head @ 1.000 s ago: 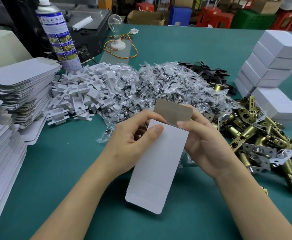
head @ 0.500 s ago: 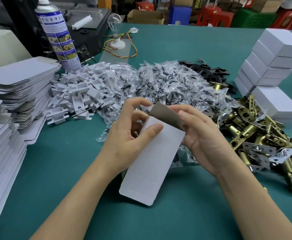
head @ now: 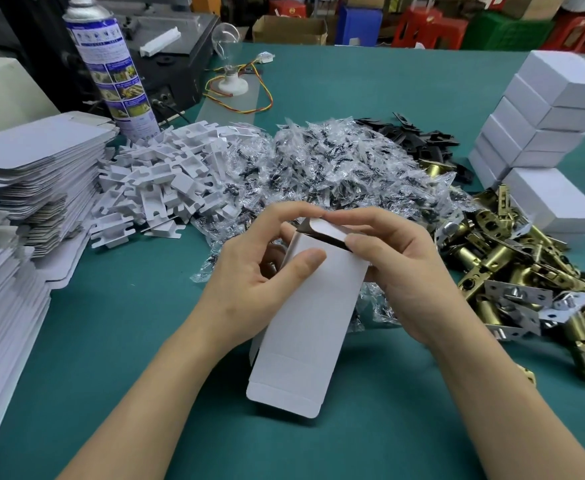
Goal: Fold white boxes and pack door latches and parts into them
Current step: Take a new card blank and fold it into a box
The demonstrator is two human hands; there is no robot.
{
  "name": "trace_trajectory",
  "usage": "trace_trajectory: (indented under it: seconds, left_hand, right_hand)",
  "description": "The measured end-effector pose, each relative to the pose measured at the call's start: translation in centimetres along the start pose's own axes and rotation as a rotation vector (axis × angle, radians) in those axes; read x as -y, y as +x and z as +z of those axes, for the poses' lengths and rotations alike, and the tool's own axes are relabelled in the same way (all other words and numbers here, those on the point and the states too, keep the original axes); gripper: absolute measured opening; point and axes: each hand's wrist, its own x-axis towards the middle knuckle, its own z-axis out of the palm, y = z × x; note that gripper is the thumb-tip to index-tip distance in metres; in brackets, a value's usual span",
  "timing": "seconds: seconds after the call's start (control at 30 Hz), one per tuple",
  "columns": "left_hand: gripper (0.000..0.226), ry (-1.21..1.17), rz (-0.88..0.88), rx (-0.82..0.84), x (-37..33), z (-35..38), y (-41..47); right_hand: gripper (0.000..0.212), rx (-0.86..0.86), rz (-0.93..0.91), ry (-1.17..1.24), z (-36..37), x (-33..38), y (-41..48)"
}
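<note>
Bright, even light from overhead covers your counter (head: 353, 98). Beneath the white box (head: 304, 327) and along your forearms (head: 138, 393) you see only soft, faint shadows on the green surface. Small glints scatter across the clear plastic packets (head: 336, 168) and the brass latches (head: 512, 271). The wide-angle lens bends the frame edges: the spray can (head: 114, 67) leans, and the flat carton stack (head: 34, 161) at left stretches toward you. Centre detail is sharp; the stools (head: 433, 27) at the far edge appear softer.
</note>
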Motion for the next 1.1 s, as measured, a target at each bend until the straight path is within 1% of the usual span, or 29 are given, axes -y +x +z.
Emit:
trace_trajectory:
  seconds: [0.13,0.23,0.33,0.43,0.67,0.9,1.1]
  left_hand:
    - [0.033,0.064,0.042,0.004,-0.01,0.01,-0.05]
    - [0.036,0.14,0.059,0.001,0.22,-0.04,-0.07]
    - [0.04,0.189,0.069,-0.009,0.32,-0.01,-0.11]
    - [0.038,0.233,0.082,-0.008,0.35,0.07,-0.13]
    - [0.038,0.239,0.089,-0.008,0.28,0.16,-0.1]
    - [0.039,0.226,0.097,-0.008,0.23,0.28,-0.13]
    - [0.036,0.205,0.097,-0.004,0.16,0.37,-0.16]
  right_hand:
    - [0.032,0.015,-0.008,-0.014,-0.08,0.17,-0.08]
    - [0.03,0.03,0.021,-0.028,-0.15,0.12,-0.08]
    - [0.025,0.034,0.035,-0.036,-0.21,0.04,-0.09]
    - [0.017,0.043,0.004,-0.03,0.01,0.01,-0.13]
    - [0.007,-0.081,-0.105,-0.173,0.21,-0.42,-0.05]
    - [0.002,-0.062,-0.143,-0.198,0.13,-0.4,-0.09]
    - [0.003,-0.062,-0.127,-0.186,-0.29,-0.37,-0.04]
